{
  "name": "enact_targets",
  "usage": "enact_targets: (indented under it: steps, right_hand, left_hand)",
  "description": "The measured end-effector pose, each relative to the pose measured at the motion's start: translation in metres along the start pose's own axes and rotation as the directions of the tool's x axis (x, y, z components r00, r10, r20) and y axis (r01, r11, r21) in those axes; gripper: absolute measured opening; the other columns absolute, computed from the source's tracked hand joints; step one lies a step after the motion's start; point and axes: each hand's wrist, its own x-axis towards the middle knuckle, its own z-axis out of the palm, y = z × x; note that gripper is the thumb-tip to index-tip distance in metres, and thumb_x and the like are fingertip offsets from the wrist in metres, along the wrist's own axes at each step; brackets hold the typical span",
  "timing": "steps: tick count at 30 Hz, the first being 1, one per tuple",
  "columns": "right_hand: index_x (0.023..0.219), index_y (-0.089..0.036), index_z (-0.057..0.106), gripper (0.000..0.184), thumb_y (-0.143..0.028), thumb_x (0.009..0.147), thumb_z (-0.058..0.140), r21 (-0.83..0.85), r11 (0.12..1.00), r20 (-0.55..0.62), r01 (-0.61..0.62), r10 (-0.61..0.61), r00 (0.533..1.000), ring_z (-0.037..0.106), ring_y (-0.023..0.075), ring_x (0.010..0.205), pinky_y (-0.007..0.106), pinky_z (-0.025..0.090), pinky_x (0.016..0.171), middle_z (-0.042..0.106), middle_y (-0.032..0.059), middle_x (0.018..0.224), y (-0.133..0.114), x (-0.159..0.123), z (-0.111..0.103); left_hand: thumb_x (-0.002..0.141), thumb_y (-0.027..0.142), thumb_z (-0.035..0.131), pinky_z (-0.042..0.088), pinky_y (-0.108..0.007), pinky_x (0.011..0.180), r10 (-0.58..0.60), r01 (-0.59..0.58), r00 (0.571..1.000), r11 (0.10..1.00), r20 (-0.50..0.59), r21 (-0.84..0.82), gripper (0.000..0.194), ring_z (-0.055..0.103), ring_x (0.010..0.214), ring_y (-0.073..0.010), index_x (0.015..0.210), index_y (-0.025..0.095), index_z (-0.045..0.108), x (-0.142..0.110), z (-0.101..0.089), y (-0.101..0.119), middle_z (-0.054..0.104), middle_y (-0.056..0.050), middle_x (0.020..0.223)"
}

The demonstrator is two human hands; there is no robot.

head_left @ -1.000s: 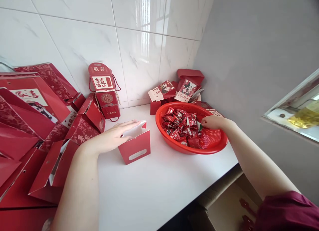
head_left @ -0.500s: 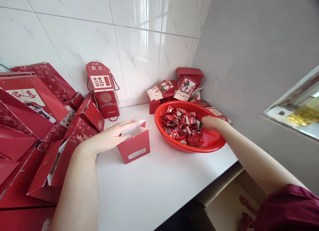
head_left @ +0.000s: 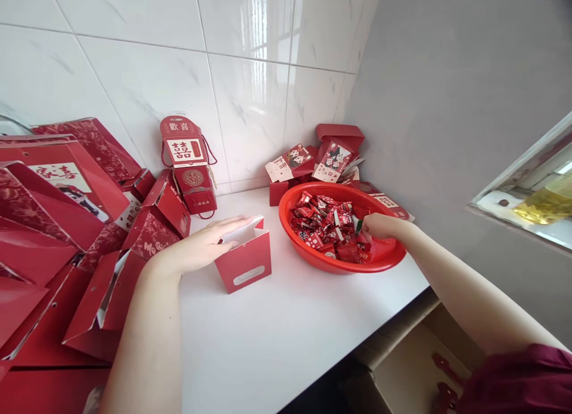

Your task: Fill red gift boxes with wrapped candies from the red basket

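A: Where do we find the red carton (head_left: pixel 245 256), and how do the hands stand?

B: We find it upright and open-topped on the worktop (head_left: pixel 232 348), inward of the right edge. Our left hand (head_left: pixel 208 241) rests at its mouth, fingers nearly straight and thumb spread apart, touching the rim without a firm grip.

A: And our right hand (head_left: pixel 379 227)?

B: Its fingers curl down into the red basket (head_left: pixel 322 264), which sits near the right edge, toward the back right corner. The fingertips are partly masked among the wrapped sweets (head_left: pixel 328 223), so we are unable to say whether they have hold of one.

A: Our assessment of handling?

B: We judge the carton light and fairly stiff, yet liable to crease at the rim; we advise holding it by the side walls, low down. The sweets appear small and light, their glossy wrappers probably slippery. We would pinch them across the body, not by the twisted or crimped ends. The basket looks like thin, springy plastic, best taken by opposite sides of its rim.
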Motion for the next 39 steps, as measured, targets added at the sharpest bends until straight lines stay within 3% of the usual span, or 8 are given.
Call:
enact_targets:
  steps: [2,5,8,13,17,23,33,39]
  right_hand:
    - [0.067,-0.015,0.071,0.024,-0.006,0.072,0.049,-0.008,1.000,-0.048,-0.006,0.005,0.999,0.064,0.0245,0.079,0.032,0.045,0.075,0.070,0.0112,0.083,-0.008,-0.010,-0.005]
    - [0.083,-0.018,0.070,0.024,-0.012,0.078,0.047,0.006,0.998,-0.116,0.062,-0.060,0.991,0.063,0.0229,0.088,0.029,0.044,0.077,0.070,0.0084,0.094,-0.028,-0.023,-0.010]
    - [0.095,-0.023,0.066,0.019,-0.027,0.080,0.056,0.054,0.977,-0.060,0.208,-0.205,0.977,0.062,0.0209,0.088,0.026,0.043,0.072,0.068,0.0042,0.098,-0.050,-0.030,-0.009]
    - [0.081,-0.018,0.061,0.020,-0.024,0.063,0.069,-0.074,0.975,0.012,0.210,-0.209,0.978,0.059,0.0206,0.076,0.026,0.035,0.058,0.064,0.0062,0.094,-0.074,-0.025,0.000]
    - [0.071,-0.018,0.057,0.012,-0.024,0.068,0.066,-0.069,0.980,0.019,0.186,-0.185,0.983,0.057,0.0184,0.067,0.026,0.032,0.055,0.061,0.0035,0.077,-0.073,-0.028,-0.003]
    - [0.084,-0.021,0.060,0.015,-0.035,0.086,0.054,0.036,0.971,-0.227,0.236,-0.222,0.948,0.057,0.0176,0.073,0.028,0.037,0.064,0.064,0.0026,0.083,-0.065,-0.060,-0.029]
    - [0.077,-0.021,0.053,0.018,-0.033,0.091,0.054,0.060,0.910,-0.642,0.411,-0.280,0.714,0.049,0.0131,0.061,0.027,0.035,0.057,0.059,-0.0018,0.071,-0.145,-0.099,-0.042]
    - [0.092,-0.020,0.061,0.008,-0.026,0.093,0.055,0.183,0.690,-0.862,0.701,-0.229,0.451,0.058,0.0139,0.072,0.025,0.044,0.063,0.064,0.0013,0.083,-0.208,-0.096,-0.053]
  left_hand:
    - [0.094,0.048,0.041,0.031,-0.039,0.114,-0.008,0.008,1.000,1.000,-0.003,-0.005,0.051,0.024,0.145,-0.0234,0.144,0.052,0.030,0.000,0.000,0.001,0.023,0.014,0.158]
    - [0.094,0.049,0.041,0.033,-0.039,0.113,-0.046,0.046,0.999,0.999,0.005,0.003,0.051,0.027,0.144,-0.0234,0.142,0.056,0.029,0.000,0.000,0.004,0.023,0.017,0.157]
    - [0.094,0.049,0.042,0.033,-0.040,0.113,-0.057,0.057,0.998,0.998,0.006,0.013,0.051,0.027,0.144,-0.0238,0.142,0.056,0.029,0.000,-0.001,0.006,0.023,0.017,0.157]
    - [0.094,0.048,0.041,0.030,-0.037,0.115,-0.040,0.040,0.999,0.999,0.001,0.023,0.051,0.026,0.145,-0.0223,0.143,0.054,0.029,0.000,-0.001,0.005,0.024,0.017,0.157]
    - [0.093,0.046,0.042,0.032,-0.034,0.114,-0.010,0.010,1.000,1.000,0.000,0.029,0.054,0.027,0.144,-0.0222,0.145,0.052,0.029,-0.001,-0.001,0.004,0.025,0.015,0.157]
    - [0.090,0.045,0.048,0.032,-0.036,0.113,0.024,-0.024,1.000,0.999,-0.008,0.025,0.059,0.029,0.144,-0.0249,0.146,0.047,0.031,-0.001,-0.002,0.004,0.026,0.011,0.157]
    - [0.080,0.037,0.059,0.053,-0.024,0.088,0.005,0.006,0.997,0.991,0.080,-0.131,0.070,0.054,0.126,-0.0234,0.145,0.046,0.033,-0.016,-0.001,0.021,0.041,0.009,0.150]
    - [0.079,0.032,0.058,0.050,-0.026,0.093,0.027,-0.018,0.997,0.993,0.075,-0.115,0.067,0.051,0.128,-0.0236,0.143,0.042,0.040,-0.014,-0.002,0.018,0.045,0.007,0.147]
